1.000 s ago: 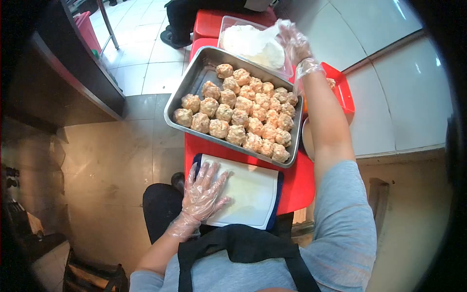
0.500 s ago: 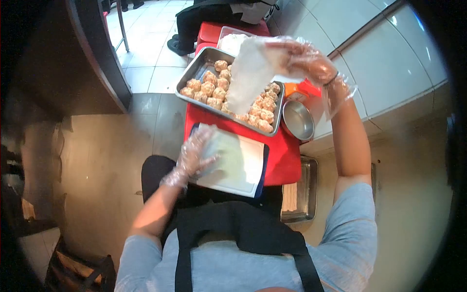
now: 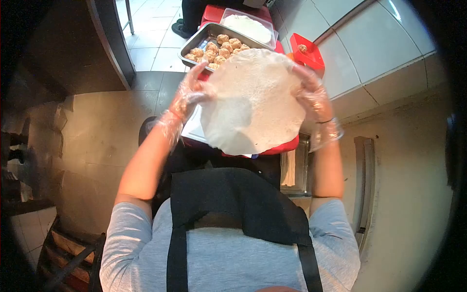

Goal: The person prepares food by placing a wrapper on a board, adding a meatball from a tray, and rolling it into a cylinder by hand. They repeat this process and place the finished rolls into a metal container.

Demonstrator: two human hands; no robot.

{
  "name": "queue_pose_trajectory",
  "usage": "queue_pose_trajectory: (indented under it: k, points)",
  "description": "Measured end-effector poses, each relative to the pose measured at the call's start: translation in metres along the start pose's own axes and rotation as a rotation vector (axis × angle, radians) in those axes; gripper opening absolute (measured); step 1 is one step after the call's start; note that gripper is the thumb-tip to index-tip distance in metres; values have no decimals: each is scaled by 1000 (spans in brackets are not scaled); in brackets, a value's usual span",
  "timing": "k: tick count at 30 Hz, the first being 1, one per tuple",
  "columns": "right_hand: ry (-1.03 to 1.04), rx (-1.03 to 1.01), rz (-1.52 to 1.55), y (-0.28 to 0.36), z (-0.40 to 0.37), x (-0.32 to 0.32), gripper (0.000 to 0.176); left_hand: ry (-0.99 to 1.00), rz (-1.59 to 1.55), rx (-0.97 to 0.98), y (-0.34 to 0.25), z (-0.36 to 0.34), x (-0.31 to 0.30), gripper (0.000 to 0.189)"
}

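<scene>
A thin, round, pale wrapper sheet (image 3: 255, 104) is held up, spread out, over the white cutting board (image 3: 194, 127). My left hand (image 3: 187, 92), in a clear plastic glove, grips its left edge. On the opposite edge, my gloved right hand (image 3: 314, 97) holds the sheet with bent fingers. Behind it stands a metal tray (image 3: 187, 41) with several lumpy balls of filling (image 3: 212, 47). The sheet hides the tray's near right part and most of the board.
A clear plastic box (image 3: 275, 36) with a stack of white sheets stands behind the tray on a red stool (image 3: 210, 12). To the right, a red container (image 3: 314, 58) holds one ball. The tiled wall (image 3: 340, 53) borders the right side. Another person's dark shoe (image 3: 181, 29) shows at the back.
The wrapper sheet, hanging from my right hand over the tray, has come nearer and is now spread above the board. My left hand has risen from the board to the sheet's left edge.
</scene>
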State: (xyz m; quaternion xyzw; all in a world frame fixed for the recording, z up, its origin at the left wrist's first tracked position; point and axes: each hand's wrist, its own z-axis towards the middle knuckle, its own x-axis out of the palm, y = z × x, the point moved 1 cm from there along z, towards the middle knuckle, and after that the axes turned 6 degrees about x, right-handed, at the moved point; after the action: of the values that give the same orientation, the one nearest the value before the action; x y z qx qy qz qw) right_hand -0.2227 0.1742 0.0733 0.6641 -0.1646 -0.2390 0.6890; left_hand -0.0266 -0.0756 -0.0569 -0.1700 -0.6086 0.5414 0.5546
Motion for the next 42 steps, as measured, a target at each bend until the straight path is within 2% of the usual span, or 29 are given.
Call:
queue_pose_trajectory:
  k: [2, 5, 6, 7, 9, 10, 15, 16, 19, 23, 24, 25, 27, 28, 29, 30, 31, 33, 34, 37, 40, 42]
  points:
    - [-161, 52, 79, -60, -10, 4, 46, -50, 130, 38, 12, 10, -22, 84]
    - [-231, 166, -136, -170, -23, 15, 33, -106, 673, -57, 47, 17, -56, 83]
    - [-256, 198, -153, -201, -31, 27, 30, -141, 828, -37, 66, 14, -68, 75]
    - [-274, 157, -514, -241, -38, 30, 28, -125, 926, -28, 69, 9, -67, 72]
    - [-390, -89, -918, -223, -56, 57, 27, -95, 1122, -9, 71, -4, -63, 65]
    - [-402, -112, -928, -224, -55, 62, 26, -91, 1115, 268, 76, -8, -63, 52]
    - [-407, -122, -931, -222, -55, 66, 24, -101, 1193, 437, 99, -20, -75, 40]
    - [-410, -193, -931, -226, -53, 63, 23, -110, 1210, 493, 99, -22, -74, 38]
    - [-396, -219, -916, -234, -49, 50, 24, -149, 1201, 363, 100, -30, -69, 36]
    - [-440, -137, -963, -227, -52, 37, 31, -100, 1222, 415, 91, -23, -64, 47]
    - [-518, -59, -923, -229, -51, 30, 33, -52, 1327, 364, 90, -18, -68, 57]
    - [-564, 41, -895, -215, -50, 29, 32, -47, 1412, 384, 81, -17, -61, 57]
    - [-586, 73, -813, -172, -37, 34, 29, -48, 1579, 423, 57, -14, -36, 57]
    - [-567, -45, -895, -161, -22, 36, 29, 5, 1558, 288, 70, -7, -46, 59]
    - [-544, -164, -978, -149, -3, 38, 30, 46, 1567, 331, 78, -5, -52, 59]
    - [-453, -75, -923, -122, 17, 50, 34, 85, 1577, 374, 86, -8, -55, 58]
    - [-366, -156, -908, -118, 45, 55, 35, 124, 1586, 419, 89, -10, -55, 58]
    - [-179, -176, -1015, -82, 93, 85, 42, 142, 1599, 334, 84, -15, -50, 59]
    - [-121, -344, -996, -89, 122, 89, 44, 145, 1615, 317, 88, -16, -53, 59]
    - [-12, -243, -1076, -114, 212, 94, 46, 137, 1607, 266, 93, -17, -57, 60]
    - [60, -2, -1208, -129, 276, 103, 45, 125, 1524, 222, 98, -17, -62, 61]
    - [143, -175, -1243, -154, 307, 102, 47, 140, 1527, 190, 93, -16, -59, 64]
